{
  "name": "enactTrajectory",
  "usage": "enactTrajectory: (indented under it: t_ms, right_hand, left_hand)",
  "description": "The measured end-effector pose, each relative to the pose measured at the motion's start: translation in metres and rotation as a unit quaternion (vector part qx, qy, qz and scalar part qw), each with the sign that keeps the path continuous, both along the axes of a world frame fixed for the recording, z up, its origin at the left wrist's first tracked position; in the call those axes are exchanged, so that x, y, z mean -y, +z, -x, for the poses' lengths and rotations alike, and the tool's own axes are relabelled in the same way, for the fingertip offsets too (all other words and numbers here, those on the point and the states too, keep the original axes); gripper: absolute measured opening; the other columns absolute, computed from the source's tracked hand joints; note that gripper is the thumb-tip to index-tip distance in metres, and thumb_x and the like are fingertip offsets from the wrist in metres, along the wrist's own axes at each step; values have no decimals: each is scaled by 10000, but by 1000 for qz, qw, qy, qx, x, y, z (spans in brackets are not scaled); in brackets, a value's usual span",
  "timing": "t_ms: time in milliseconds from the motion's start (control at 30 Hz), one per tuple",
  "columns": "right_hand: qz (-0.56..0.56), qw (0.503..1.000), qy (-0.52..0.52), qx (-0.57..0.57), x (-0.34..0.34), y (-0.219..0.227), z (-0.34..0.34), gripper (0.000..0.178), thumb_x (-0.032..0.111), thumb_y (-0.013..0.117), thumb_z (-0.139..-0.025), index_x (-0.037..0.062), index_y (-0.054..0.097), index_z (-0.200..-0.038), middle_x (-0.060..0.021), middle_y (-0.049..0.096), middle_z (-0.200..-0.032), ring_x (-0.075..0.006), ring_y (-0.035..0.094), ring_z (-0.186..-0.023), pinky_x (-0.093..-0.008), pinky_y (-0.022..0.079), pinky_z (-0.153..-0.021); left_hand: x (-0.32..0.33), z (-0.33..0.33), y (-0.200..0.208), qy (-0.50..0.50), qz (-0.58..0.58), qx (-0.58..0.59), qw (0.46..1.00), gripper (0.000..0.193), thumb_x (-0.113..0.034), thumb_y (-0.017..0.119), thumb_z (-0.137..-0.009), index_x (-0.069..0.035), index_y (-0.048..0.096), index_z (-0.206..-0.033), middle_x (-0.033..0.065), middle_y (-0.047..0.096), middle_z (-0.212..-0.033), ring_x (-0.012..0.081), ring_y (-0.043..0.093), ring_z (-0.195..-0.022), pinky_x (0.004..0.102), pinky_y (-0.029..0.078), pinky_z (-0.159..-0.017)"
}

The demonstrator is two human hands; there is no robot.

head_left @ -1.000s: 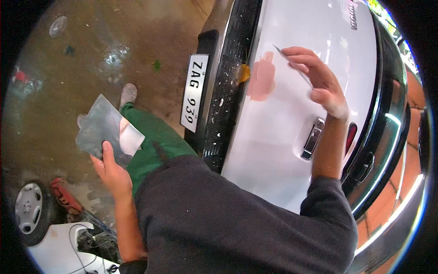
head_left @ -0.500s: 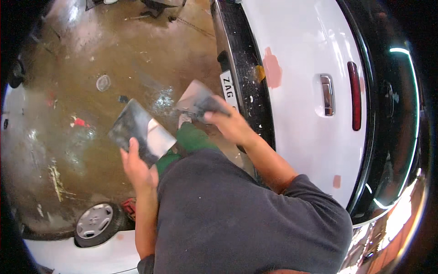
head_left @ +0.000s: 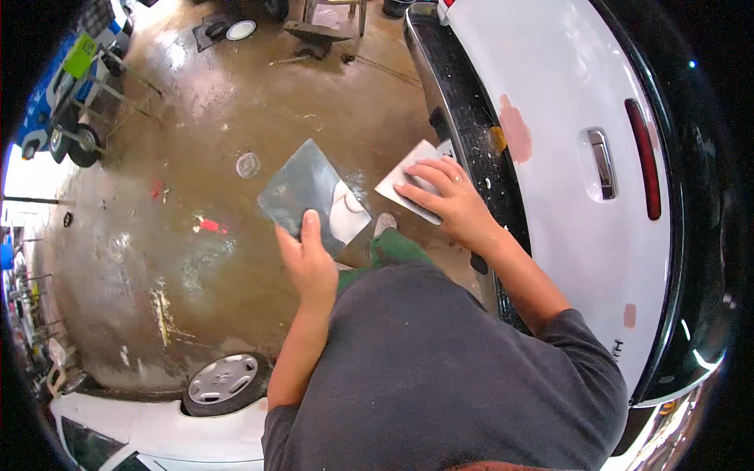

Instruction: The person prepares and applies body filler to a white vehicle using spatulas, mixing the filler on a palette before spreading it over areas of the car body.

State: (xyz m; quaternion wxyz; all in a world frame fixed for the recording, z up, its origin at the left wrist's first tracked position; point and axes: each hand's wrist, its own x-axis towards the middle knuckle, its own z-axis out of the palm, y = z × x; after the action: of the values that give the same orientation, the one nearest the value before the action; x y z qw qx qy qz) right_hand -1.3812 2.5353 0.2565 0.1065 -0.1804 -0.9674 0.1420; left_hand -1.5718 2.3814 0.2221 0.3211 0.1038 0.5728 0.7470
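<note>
My left hand [head_left: 310, 267] grips a square, flat grey plate [head_left: 298, 184] by its near edge, thumb on top. White paste [head_left: 345, 216] lies on the plate's right corner. My right hand [head_left: 459, 200] is palm down, fingers bent over a thin, pale flat spreader [head_left: 401, 174], which they partly hide. The two flat pieces are held apart, above the floor. Beside my right hand stands a white vehicle's tailgate [head_left: 561, 259], with a pinkish patch [head_left: 516, 129] near its bumper edge and a smaller patch [head_left: 630, 315] farther down.
The black rear bumper [head_left: 463, 86] runs close along my right forearm. Behind me to the left is a white car with its wheel [head_left: 224, 383]. A wooden stand [head_left: 318, 33] and a white lid [head_left: 241, 30] are at the far side. The brown floor [head_left: 181, 259] looks wet.
My view has shifted, so the surroundings sit farther right. The right hand has turned palm down, tilting the spreader. Both hands still hold their pieces.
</note>
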Motion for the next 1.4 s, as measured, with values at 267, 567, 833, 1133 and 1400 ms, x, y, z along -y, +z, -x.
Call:
enactTrajectory:
  t_ms: [267, 567, 833, 1133, 1400]
  right_hand:
    - [37, 995, 80, -50, 4, -17, -10, 493, 115, 643, -814, 219, 634, -1296, -103, 582, -1269, -301, 549, -1221, -505, 378, -1085]
    - [796, 451, -157, -372, -28, -61, -72, 525, 98, 582, -902, 21, 455, -1406, -158, 521, -1404, -358, 467, -1326, -653, 341, -1068]
    - [831, 343, -186, -397, -47, -36, -74, 670, 502, 457, -980, 123, 333, -1518, -151, 386, -1540, -430, 343, -1422, -773, 270, -1069]
    - [834, 334, -186, -398, -87, -27, -72, 1024, 876, 302, -829, 148, 289, -1548, -159, 368, -1553, -484, 368, -1388, -798, 383, -926]
    - [762, 456, -134, -440, -120, -6, -82, 919, 550, 661, -833, 234, 217, -1574, -96, 446, -1480, -358, 401, -1396, -645, 406, -1063]
  left_hand:
    - [-50, -12, 31, -3, 7, -180, 984, 339, -153, 515, -1032, 84, 490, -1273, 147, 605, -1197, 203, 568, -1063, 341, 436, -957]
    - [-91, -59, 199, -470, -68, -161, 865, 390, -204, 581, -992, 67, 510, -1263, 226, 647, -1116, 251, 660, -922, 376, 502, -832]
    - [-128, -72, 222, -548, 2, -248, 799, 413, -212, 609, -970, 50, 514, -1274, 190, 649, -1120, 228, 642, -955, 359, 487, -873]
    - [-127, -58, 217, -502, 65, -249, 826, 442, -222, 640, -945, 31, 518, -1286, 149, 651, -1125, 203, 623, -992, 340, 470, -919]
    - [-125, -20, 103, -313, 74, -24, 947, 409, -194, 584, -976, 48, 501, -1295, 157, 668, -1111, 225, 633, -1005, 346, 477, -913]
